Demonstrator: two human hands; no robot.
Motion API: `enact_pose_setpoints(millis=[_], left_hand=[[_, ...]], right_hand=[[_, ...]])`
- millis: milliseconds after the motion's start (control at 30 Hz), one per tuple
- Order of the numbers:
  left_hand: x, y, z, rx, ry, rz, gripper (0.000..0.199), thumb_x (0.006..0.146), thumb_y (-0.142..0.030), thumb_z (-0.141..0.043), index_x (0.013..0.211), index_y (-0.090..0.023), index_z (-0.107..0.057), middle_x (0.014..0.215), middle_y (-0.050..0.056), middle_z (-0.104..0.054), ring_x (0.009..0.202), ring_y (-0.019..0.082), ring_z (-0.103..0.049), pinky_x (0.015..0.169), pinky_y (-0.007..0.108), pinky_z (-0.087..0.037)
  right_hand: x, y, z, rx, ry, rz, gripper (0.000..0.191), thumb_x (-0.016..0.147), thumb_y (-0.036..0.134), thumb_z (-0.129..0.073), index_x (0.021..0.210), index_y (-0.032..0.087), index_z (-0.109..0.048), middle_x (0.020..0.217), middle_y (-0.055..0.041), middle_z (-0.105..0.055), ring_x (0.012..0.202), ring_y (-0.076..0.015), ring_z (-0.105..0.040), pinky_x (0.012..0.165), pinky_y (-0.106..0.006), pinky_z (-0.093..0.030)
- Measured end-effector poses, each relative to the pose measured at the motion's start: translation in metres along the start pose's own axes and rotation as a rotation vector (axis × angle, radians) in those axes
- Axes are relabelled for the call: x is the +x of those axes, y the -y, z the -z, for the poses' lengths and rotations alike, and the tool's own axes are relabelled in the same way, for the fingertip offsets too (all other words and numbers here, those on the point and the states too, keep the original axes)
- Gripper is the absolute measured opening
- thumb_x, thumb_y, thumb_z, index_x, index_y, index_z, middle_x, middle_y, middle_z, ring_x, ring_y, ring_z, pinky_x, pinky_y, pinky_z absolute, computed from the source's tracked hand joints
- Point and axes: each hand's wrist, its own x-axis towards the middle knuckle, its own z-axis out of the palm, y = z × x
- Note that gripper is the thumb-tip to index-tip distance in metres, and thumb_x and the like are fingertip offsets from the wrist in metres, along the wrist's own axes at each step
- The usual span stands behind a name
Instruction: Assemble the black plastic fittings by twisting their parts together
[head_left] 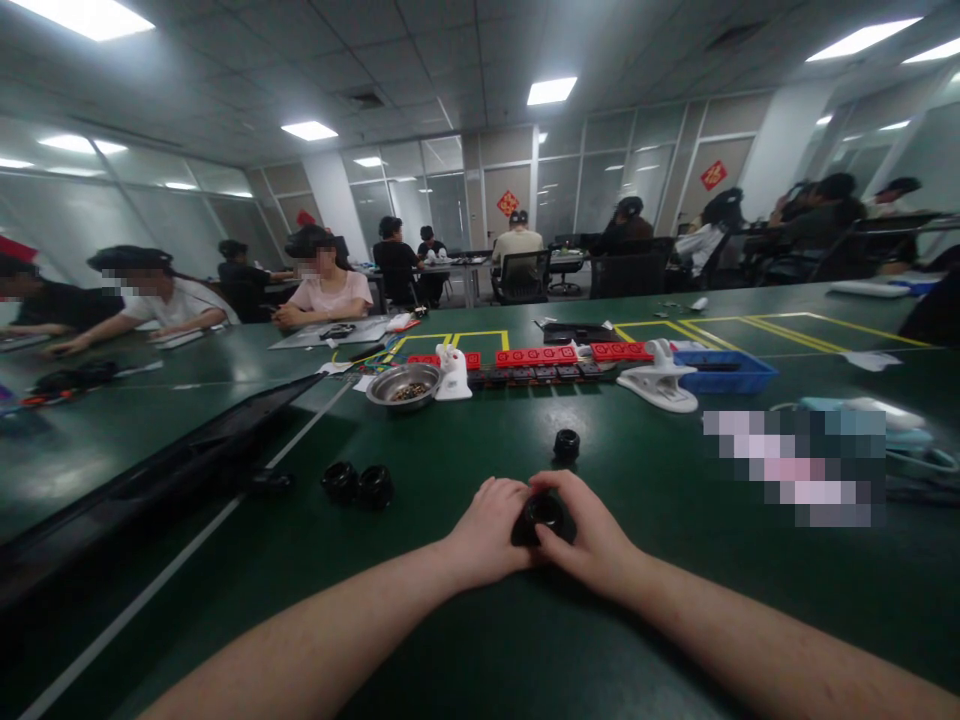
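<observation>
A round black plastic part with a hollow centre (545,512), like a cap or ring, sits between my hands just above the green table. My right hand (596,535) curls around it, thumb at the near side and fingers over the far side. Against its left side presses my left hand (484,530), fingers bent and partly hidden behind the part. One similar black part (567,446) stands on the table just beyond my hands. To the left, two more black parts, a left one (340,482) and a right one (375,487), stand side by side.
A metal bowl (403,387) holds small pieces. Near it are a white clip stand (453,375), red strips (536,356), another white clip (660,380) and a blue tray (724,372). A long black panel (165,460) lies left. Several people sit at tables beyond.
</observation>
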Motion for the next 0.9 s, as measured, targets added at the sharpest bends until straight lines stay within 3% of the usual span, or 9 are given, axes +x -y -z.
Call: enact_pose_setpoints(millis=[200,367,500,633,800,900], left_hand=[[-0.0005,0.0008,-0.0006,0.000,-0.010,0.005,0.043,0.063,-0.039,-0.065,0.098,-0.017,-0.051,0.106,0.008,-0.053,0.101,0.026,-0.046,0.095,0.045,-0.028],[-0.0006,0.0008,-0.0001,0.007,-0.019,-0.016,0.042,0.064,-0.039,-0.065,0.097,-0.017,-0.051,0.104,0.007,-0.053,0.099,0.024,-0.047,0.092,0.041,-0.032],[-0.0003,0.0017,-0.0015,0.020,-0.012,-0.012,0.045,0.064,-0.037,-0.064,0.102,-0.017,-0.049,0.104,0.007,-0.053,0.099,0.025,-0.046,0.091,0.042,-0.032],[-0.0002,0.0020,-0.0023,0.023,-0.014,-0.009,0.043,0.063,-0.038,-0.064,0.098,-0.017,-0.051,0.105,0.007,-0.053,0.099,0.025,-0.046,0.092,0.042,-0.031],[-0.0004,0.0019,-0.0024,0.028,-0.032,-0.020,0.041,0.062,-0.041,-0.066,0.094,-0.018,-0.052,0.102,0.006,-0.054,0.096,0.024,-0.048,0.090,0.040,-0.033],[-0.0004,0.0013,-0.0013,0.019,-0.025,-0.022,0.044,0.063,-0.041,-0.065,0.098,-0.018,-0.051,0.102,0.006,-0.054,0.096,0.024,-0.047,0.089,0.040,-0.034]], right_hand=[[0.0001,-0.0011,-0.0001,-0.020,-0.045,0.011,0.043,0.070,0.022,-0.052,0.110,0.017,-0.038,0.108,-0.0115,-0.047,0.101,-0.0247,-0.046,0.086,-0.043,-0.039],[0.0032,-0.0020,-0.0024,-0.052,-0.044,-0.078,0.040,0.068,0.023,-0.057,0.104,0.017,-0.041,0.094,-0.0084,-0.052,0.088,-0.0228,-0.051,0.079,-0.041,-0.043],[0.0005,-0.0003,-0.0010,0.013,0.011,0.021,0.041,0.066,0.013,-0.048,0.105,0.018,-0.040,0.099,-0.0082,-0.051,0.091,-0.0213,-0.050,0.081,-0.038,-0.043],[-0.0007,0.0012,0.0006,-0.006,-0.018,0.045,0.046,0.067,0.019,-0.051,0.111,0.018,-0.036,0.107,-0.0110,-0.047,0.099,-0.0249,-0.047,0.084,-0.042,-0.040],[0.0019,-0.0007,-0.0016,-0.066,-0.062,-0.073,0.043,0.068,0.025,-0.057,0.106,0.018,-0.040,0.094,-0.0084,-0.051,0.088,-0.0236,-0.050,0.079,-0.042,-0.042],[0.0016,-0.0010,-0.0014,-0.039,-0.032,-0.044,0.037,0.070,0.019,-0.052,0.104,0.018,-0.041,0.093,-0.0077,-0.052,0.088,-0.0219,-0.051,0.079,-0.040,-0.043]])
